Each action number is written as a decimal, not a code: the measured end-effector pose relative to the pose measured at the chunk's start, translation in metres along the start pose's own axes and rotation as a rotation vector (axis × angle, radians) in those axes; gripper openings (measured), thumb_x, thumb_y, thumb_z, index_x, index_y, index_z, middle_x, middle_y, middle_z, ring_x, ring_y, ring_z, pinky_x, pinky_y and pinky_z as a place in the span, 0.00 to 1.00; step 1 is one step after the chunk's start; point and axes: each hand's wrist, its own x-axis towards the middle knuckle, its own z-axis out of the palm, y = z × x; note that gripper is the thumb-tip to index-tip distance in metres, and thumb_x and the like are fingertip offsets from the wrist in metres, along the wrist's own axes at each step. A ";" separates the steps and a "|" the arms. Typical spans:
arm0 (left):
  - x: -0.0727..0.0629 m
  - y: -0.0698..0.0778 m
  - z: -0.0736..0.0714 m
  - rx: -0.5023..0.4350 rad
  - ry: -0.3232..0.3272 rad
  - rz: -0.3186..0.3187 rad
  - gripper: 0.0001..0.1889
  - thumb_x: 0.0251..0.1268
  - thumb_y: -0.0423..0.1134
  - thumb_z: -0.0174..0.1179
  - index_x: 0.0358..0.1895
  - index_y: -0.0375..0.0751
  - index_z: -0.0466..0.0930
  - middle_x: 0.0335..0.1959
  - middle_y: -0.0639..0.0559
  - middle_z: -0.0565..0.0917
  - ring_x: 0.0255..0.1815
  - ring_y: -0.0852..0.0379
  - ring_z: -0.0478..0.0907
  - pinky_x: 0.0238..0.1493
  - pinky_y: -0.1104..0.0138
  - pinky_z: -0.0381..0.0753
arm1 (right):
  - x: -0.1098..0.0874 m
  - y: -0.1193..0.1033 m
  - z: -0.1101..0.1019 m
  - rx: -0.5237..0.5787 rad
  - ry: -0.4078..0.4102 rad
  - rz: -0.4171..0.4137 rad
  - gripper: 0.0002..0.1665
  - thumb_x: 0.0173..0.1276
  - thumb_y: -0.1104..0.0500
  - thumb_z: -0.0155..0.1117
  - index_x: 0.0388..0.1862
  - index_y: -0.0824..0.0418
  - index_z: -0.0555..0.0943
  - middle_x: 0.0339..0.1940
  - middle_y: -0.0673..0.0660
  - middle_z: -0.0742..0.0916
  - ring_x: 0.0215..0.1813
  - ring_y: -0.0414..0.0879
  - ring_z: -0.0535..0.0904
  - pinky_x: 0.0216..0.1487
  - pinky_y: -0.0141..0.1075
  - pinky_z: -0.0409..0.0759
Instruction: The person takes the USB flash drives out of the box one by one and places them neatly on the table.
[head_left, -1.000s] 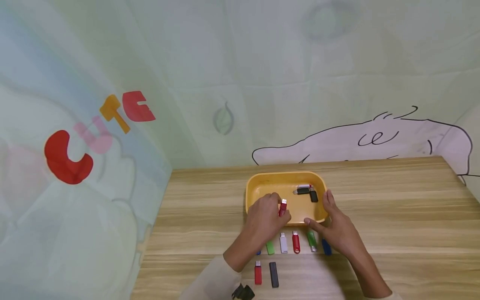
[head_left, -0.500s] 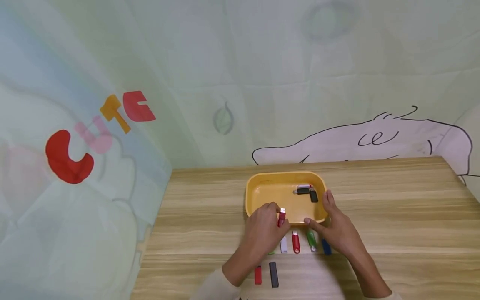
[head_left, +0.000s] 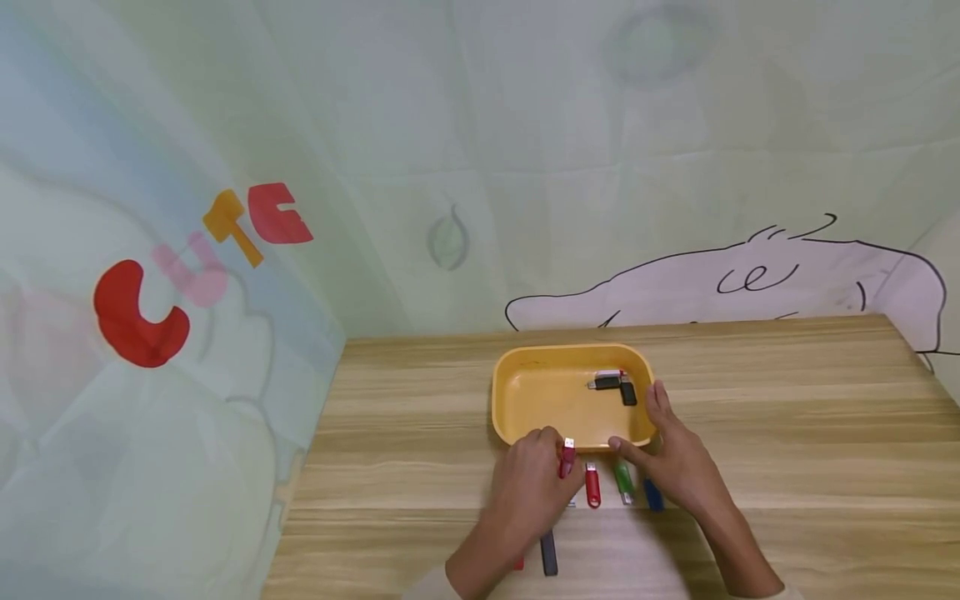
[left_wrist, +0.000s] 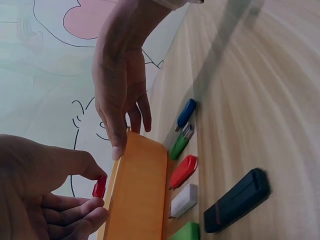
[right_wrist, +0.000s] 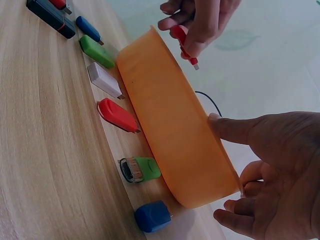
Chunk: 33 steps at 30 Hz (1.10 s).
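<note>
My left hand (head_left: 528, 487) pinches a red USB stick (head_left: 567, 457) between thumb and fingers, metal plug upward, over the near rim of the yellow plastic basket (head_left: 543, 392). In the right wrist view the same red stick (right_wrist: 184, 44) is above the basket's edge. My right hand (head_left: 684, 462) grips the basket's near right corner, thumb on the front rim and fingers along the right side. Two black USB sticks (head_left: 606, 383) and a white one (head_left: 610, 372) lie inside, toward the right. The left hand hides part of the row in front.
Before the basket lies a row of USB sticks: blue (right_wrist: 152, 216), green (right_wrist: 145, 168), red (right_wrist: 117, 115), white (right_wrist: 104, 81), another green (right_wrist: 96, 51) and another blue (right_wrist: 89, 28). Nearer me are a black stick (head_left: 549, 553) and a partly hidden red one (head_left: 519, 563). Behind the wooden table hangs a printed cloth (head_left: 390, 208).
My left hand has drawn back toward me, carrying the red USB stick from over the basket's inside to its near rim. The right hand and basket have stayed in place.
</note>
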 end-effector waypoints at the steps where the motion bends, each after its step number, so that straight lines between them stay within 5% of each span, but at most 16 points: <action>1: -0.002 0.000 0.001 0.005 -0.004 0.000 0.12 0.63 0.43 0.74 0.34 0.41 0.81 0.23 0.59 0.74 0.24 0.65 0.68 0.24 0.74 0.68 | 0.000 0.000 0.000 0.000 -0.001 0.001 0.64 0.72 0.34 0.70 0.87 0.65 0.46 0.89 0.65 0.46 0.85 0.75 0.50 0.79 0.68 0.56; 15: -0.018 0.002 0.006 -0.010 -0.062 -0.049 0.12 0.63 0.43 0.74 0.34 0.43 0.80 0.23 0.59 0.71 0.25 0.65 0.67 0.23 0.72 0.67 | 0.000 0.001 0.000 -0.003 0.006 -0.005 0.63 0.72 0.36 0.70 0.87 0.66 0.47 0.89 0.65 0.46 0.85 0.74 0.50 0.79 0.68 0.56; 24: -0.030 -0.001 0.015 0.004 -0.023 -0.036 0.13 0.59 0.43 0.74 0.30 0.46 0.77 0.25 0.60 0.72 0.27 0.64 0.69 0.26 0.70 0.70 | 0.000 0.000 0.000 0.002 0.000 0.007 0.64 0.72 0.35 0.70 0.87 0.64 0.46 0.89 0.64 0.46 0.85 0.74 0.49 0.80 0.67 0.55; 33: -0.040 -0.003 0.027 -0.034 -0.054 -0.072 0.13 0.59 0.43 0.75 0.31 0.44 0.78 0.22 0.61 0.72 0.24 0.66 0.68 0.24 0.71 0.69 | 0.000 0.001 0.000 0.006 0.003 0.004 0.64 0.72 0.35 0.70 0.87 0.65 0.46 0.89 0.64 0.46 0.85 0.74 0.49 0.79 0.68 0.55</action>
